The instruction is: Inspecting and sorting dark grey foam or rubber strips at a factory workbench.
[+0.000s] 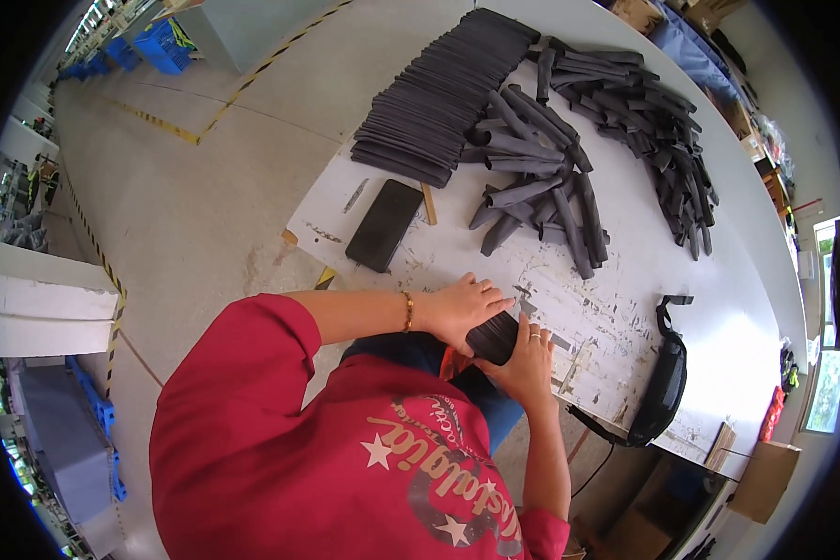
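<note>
Near the table's front edge, both my hands close around a small dark stack of flat black sleeves (493, 338). My left hand (465, 313) presses on its left and far side, fingers bent over it. On the right side my right hand (525, 362) grips the stack, thumb along the near edge. Palms and fingers hide part of the stack. Beyond my left hand lies a black phone (384, 226), with a thin wooden strip (428, 203) beside it. Farther off, a long neat row of flat black sleeves (443, 98) lies next to a loose heap of rounded black tubes (541, 182).
A second heap of black tubes (658, 135) spreads over the far right of the white table (719, 308). A black pouch with a strap (661, 387) lies at the right front edge. Blue crates (165, 47) stand on the floor at the far left.
</note>
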`<state>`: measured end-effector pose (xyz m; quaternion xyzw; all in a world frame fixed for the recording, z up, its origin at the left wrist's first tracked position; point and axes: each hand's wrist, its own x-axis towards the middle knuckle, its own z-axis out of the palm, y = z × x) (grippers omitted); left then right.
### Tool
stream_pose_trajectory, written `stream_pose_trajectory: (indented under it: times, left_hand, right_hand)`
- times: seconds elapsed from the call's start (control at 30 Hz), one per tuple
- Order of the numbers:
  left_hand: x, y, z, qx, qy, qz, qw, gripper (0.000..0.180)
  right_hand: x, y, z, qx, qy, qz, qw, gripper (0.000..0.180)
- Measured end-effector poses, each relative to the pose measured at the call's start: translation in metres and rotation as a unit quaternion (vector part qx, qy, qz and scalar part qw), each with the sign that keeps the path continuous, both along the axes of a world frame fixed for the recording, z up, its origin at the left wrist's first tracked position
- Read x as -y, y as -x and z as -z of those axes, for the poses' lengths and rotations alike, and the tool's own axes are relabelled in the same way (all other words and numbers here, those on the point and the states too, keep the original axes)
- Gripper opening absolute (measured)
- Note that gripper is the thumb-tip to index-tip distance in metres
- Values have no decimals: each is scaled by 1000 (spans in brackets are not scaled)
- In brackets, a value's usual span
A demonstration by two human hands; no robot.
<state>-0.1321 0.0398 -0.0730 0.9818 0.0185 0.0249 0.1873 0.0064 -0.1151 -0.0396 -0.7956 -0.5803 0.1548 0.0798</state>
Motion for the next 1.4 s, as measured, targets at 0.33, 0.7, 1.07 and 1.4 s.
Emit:
stream_pose_trajectory:
  times: [0.33,0.7,1.07,1.4]
  left_hand:
    - [-19,-15,-52,136,55,-50,988,93]
    - [-20,-25,2,15,-92,-70,993,112]
    - [-22,41,-7,343,206,-298,867,64]
    - [-15,71,45,255,201,-351,878,29]
  right_hand:
    - [-22,-18,-51,73,-118,-31,990,85]
    - [-31,-17,22,78,-90,-2,993,103]
    - [-89,-63,-37,64,-76,-57,993,90]
    - [-425,-152,-86,89,-190,-84,974,85]
